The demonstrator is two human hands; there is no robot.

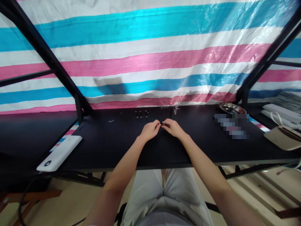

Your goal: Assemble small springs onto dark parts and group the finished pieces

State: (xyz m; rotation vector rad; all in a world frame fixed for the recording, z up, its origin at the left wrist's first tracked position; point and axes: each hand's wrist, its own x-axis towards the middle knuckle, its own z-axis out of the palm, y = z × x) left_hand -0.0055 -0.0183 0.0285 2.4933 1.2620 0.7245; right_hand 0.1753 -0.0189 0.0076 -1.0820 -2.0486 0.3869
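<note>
Over the middle of the black table, my left hand and my right hand meet at the fingertips. Both are closed in a pinch on one small dark piece, too small to name. Just beyond my left hand stand three small dark cylinders with pale ends, one of them a dark cylinder. Further back lies a row of small silvery pieces. Beyond my right hand is a little heap of clear and white bits, with a dark upright piece beside it.
A white device lies at the left edge. At the right are a shiny metal dish, a blurred-out flat item and a beige box with a cord. A white scrap lies back left. Striped sheeting hangs behind.
</note>
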